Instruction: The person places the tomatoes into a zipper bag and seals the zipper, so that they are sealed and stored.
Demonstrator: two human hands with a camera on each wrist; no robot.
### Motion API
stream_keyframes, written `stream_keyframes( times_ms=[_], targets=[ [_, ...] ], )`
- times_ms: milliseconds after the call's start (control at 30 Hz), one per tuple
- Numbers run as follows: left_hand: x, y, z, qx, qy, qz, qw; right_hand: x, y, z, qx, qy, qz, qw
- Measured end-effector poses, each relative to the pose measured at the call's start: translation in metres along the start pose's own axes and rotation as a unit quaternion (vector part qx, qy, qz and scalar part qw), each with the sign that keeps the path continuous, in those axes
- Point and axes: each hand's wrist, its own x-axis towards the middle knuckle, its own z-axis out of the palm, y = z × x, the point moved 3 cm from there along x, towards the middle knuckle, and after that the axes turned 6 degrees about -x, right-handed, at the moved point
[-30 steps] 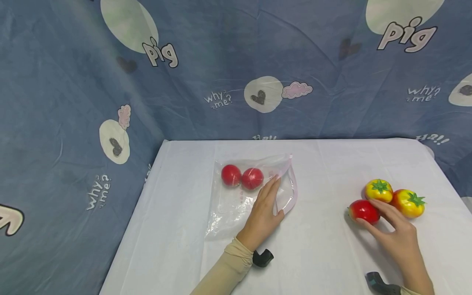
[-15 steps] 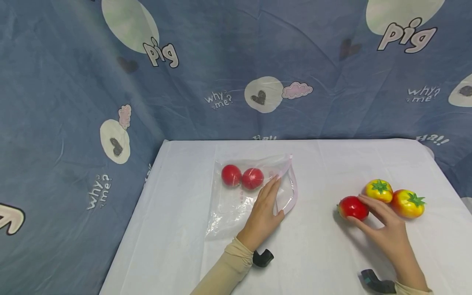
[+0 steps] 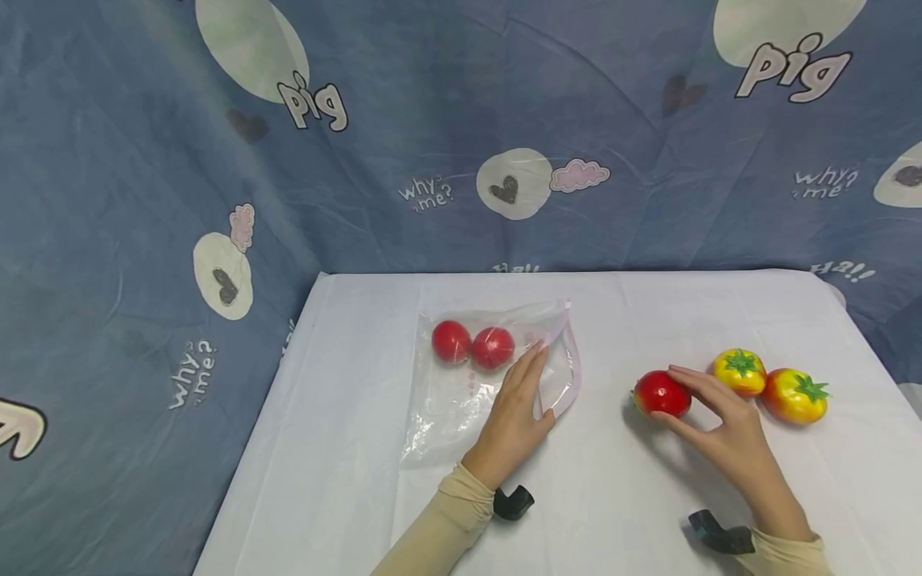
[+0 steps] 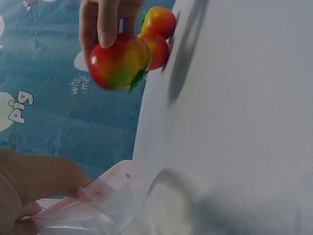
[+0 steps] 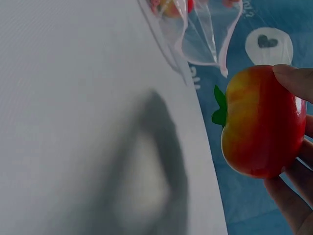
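Note:
My right hand (image 3: 735,436) grips a red and yellow toy tomato (image 3: 657,394) with a green leaf, thumb on one side and fingers on the other. In the right wrist view the tomato (image 5: 261,122) appears raised off the cloth. My left hand (image 3: 504,424) is at the mouth of a clear zip bag (image 3: 439,432), holding its pink-edged rim (image 4: 93,193) between thumb and fingers. The bag lies flat on the table, its mouth turned right and parted. Inside it, two red toy tomatoes (image 3: 471,346) sit side by side near the far edge.
Two yellow-red toy tomatoes with green leaves, one farther back (image 3: 739,370) and one to its right (image 3: 795,396), touch each other on the white-clothed table (image 3: 324,448). Blue printed fabric (image 3: 403,96) hangs behind the table and on the left.
My right hand has carried the toy tomato left, away from the two yellow-red ones and toward the bag. The left hand and the bag have stayed in place.

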Motion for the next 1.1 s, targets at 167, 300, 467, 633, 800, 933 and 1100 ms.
stream_keyframes(
  times_ms=[167,300,467,633,800,933,1100],
  targets=[
    [0.0,0.0,0.0,0.001,0.0,0.0,1.0,0.009,-0.007,0.005,0.003,0.003,-0.024,0.9997],
    [0.0,0.001,0.0,0.002,0.002,0.002,1.0,0.016,-0.011,0.01,0.001,0.0,-0.036,0.9993],
    [0.0,0.0,0.0,-0.001,0.003,0.003,1.0,0.024,-0.015,0.016,0.006,-0.001,-0.047,0.9989],
    [0.0,0.0,0.0,0.0,0.0,0.001,1.0,0.03,-0.021,0.024,0.011,-0.012,-0.05,0.9986],
    [0.0,0.0,-0.001,0.009,0.003,0.007,0.9999,0.034,-0.026,0.03,0.024,-0.014,-0.061,0.9977],
    [0.0,0.0,-0.002,0.01,0.002,0.008,0.9999,0.038,-0.029,0.035,0.04,-0.017,-0.071,0.9965],
    [0.001,0.0,-0.003,0.005,-0.001,0.003,1.0,0.042,-0.033,0.043,0.042,-0.027,-0.08,0.9955]
  ],
)
